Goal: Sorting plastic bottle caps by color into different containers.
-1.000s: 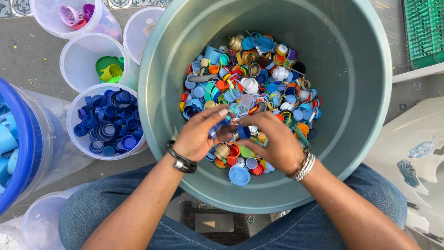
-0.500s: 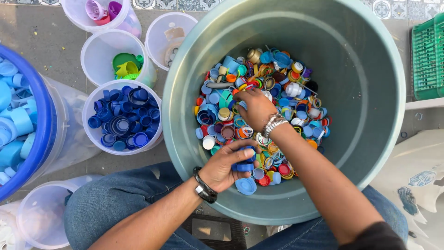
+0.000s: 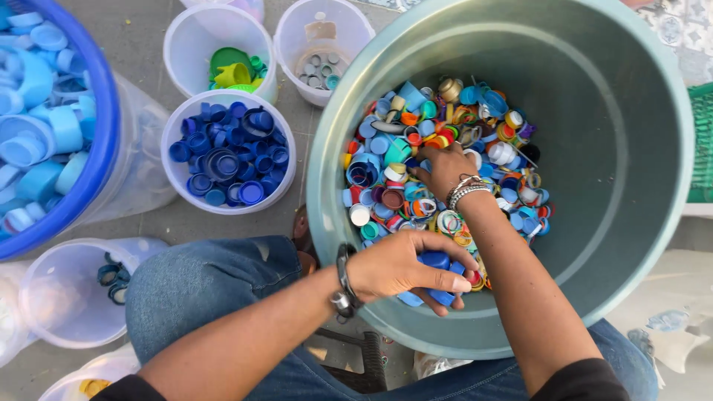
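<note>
The left hand [image 3: 405,266] is closed around a handful of dark blue plastic bottle caps [image 3: 438,278] at the near rim of a large grey-green round plastic tub [image 3: 631,186], while the right hand [image 3: 444,169] reaches deeper in, fingers curled down onto the heap of mixed coloured plastic caps and rings [image 3: 445,171]; whether it has pinched one cannot be told. The right forearm crosses over the near part of the heap and hides some of it. Left of the tub stand three clear round plastic buckets: one filled with dark blue caps [image 3: 227,154], one holding green and yellow caps [image 3: 230,68], and one with a few small grey caps [image 3: 318,68] at its bottom. At the far left a big blue-rimmed basin of light blue caps [image 3: 41,126] sits on another clear container. Two more clear tubs lie near the left knee, one holding a few dark rings [image 3: 111,278]. All of it rests on a grey concrete floor [image 3: 186,223], and a green slatted crate [image 3: 702,141] shows at the right edge.
</note>
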